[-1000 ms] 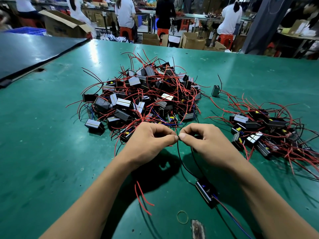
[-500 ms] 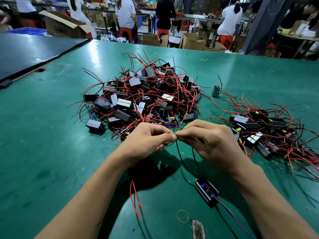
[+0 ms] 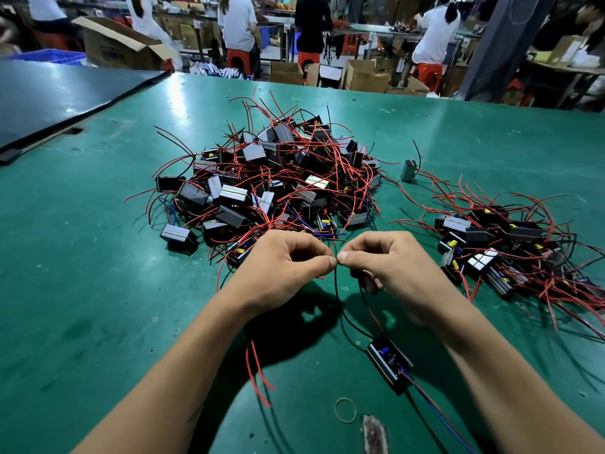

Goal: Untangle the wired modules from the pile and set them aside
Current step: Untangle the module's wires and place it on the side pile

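Observation:
A big tangled pile of black modules [image 3: 271, 181] with red wires lies on the green table [image 3: 98, 290] in front of me. A smaller heap of modules [image 3: 497, 247] lies to the right. My left hand [image 3: 281, 270] and my right hand [image 3: 393, 267] meet thumb to thumb just before the big pile, both pinching thin wires. A black wire [image 3: 339, 303] runs down from the pinch to a single black module [image 3: 389, 362] lying on the table below my right hand. Loose red wire ends [image 3: 257, 371] hang under my left wrist.
A lone grey module [image 3: 408, 171] sits between the two heaps. A rubber band [image 3: 345, 410] and a worn patch [image 3: 375, 434] lie at the near edge. A dark table [image 3: 59, 93] adjoins at the left. People sit among cardboard boxes [image 3: 121, 44] beyond the far edge.
My right hand has drawn back a little so both thumbs meet tip to tip again. The single module and the heaps lie as before.

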Demonstrator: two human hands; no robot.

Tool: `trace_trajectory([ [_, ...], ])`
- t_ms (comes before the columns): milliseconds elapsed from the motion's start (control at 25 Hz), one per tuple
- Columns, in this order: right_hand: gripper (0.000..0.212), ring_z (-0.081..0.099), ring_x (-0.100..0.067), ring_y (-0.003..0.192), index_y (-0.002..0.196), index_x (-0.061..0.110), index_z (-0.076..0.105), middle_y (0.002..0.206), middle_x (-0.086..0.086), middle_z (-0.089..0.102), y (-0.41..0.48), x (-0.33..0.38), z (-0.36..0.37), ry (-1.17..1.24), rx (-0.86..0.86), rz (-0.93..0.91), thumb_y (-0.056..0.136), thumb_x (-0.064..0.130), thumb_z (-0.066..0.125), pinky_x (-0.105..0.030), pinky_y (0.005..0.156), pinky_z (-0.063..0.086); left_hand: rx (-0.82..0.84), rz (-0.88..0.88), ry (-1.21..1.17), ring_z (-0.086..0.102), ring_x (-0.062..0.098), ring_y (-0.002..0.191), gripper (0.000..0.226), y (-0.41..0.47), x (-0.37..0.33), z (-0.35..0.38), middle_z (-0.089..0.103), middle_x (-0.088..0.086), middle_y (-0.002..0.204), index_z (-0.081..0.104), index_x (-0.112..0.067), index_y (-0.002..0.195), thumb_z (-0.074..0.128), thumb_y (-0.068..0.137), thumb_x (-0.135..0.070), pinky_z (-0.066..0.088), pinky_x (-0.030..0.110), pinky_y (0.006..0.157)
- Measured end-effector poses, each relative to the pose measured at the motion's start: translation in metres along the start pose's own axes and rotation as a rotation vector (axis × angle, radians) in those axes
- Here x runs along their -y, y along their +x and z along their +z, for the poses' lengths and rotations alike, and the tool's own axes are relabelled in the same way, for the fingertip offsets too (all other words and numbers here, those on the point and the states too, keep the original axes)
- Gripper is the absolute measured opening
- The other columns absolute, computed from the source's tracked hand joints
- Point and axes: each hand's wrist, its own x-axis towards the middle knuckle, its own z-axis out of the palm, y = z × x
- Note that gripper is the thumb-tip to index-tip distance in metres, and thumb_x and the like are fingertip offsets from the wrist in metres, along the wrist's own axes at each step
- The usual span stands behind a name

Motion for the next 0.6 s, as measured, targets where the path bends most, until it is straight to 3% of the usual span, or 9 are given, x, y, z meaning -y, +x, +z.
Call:
trace_trajectory([
  [280, 0.009, 0.052, -0.012, 0.046, 0.083, 0.024, 0.077, 0.069, 0.003, 0.07, 0.003, -0.005, -0.008, -0.071, -0.079, -0.027, 0.087, 0.032, 0.076, -0.02, 0.049, 0.043, -0.139, -0.014, -0.047, 0.067, 0.011, 0.072, 0.009, 0.001, -0.001, -0.004, 0.076, 0.004, 0.083, 0.078, -0.019, 0.095, 0.069, 0.091, -0.02, 0.051, 0.02, 0.069],
  [360, 0.009, 0.05, -0.006, 0.047, 0.085, 0.025, 0.075, 0.068, 0.01, 0.067, 0.007, -0.009, -0.017, -0.08, -0.205, -0.03, 0.09, 0.033, 0.073, -0.018, 0.05, 0.042, -0.165, -0.017, -0.077, 0.064, 0.011, 0.074, 0.016, 0.002, -0.002, -0.011, 0.075, 0.006, 0.086, 0.077, -0.021, 0.093, 0.066, 0.092, -0.01, 0.052, 0.026, 0.071],
  [480, 0.012, 0.047, -0.006, 0.047, 0.086, 0.023, 0.067, 0.068, 0.01, 0.059, 0.011, -0.012, -0.029, -0.028, -0.342, 0.041, 0.088, 0.031, 0.076, -0.022, 0.051, 0.039, -0.163, -0.013, -0.085, 0.062, 0.008, 0.072, 0.036, 0.0, -0.005, -0.024, 0.075, 0.001, 0.081, 0.076, -0.021, 0.082, 0.059, 0.085, 0.01, 0.05, 0.022, 0.067],
  [600, 0.03, 0.051, -0.007, 0.047, 0.094, 0.016, 0.067, 0.076, 0.0, 0.066, 0.009, -0.008, -0.037, 0.058, -0.169, 0.23, 0.078, 0.036, 0.082, -0.02, 0.045, 0.04, -0.021, -0.038, -0.111, 0.061, 0.008, 0.071, 0.028, -0.002, -0.006, -0.033, 0.074, -0.001, 0.078, 0.076, -0.019, 0.078, 0.063, 0.076, 0.005, 0.048, 0.02, 0.066],
])
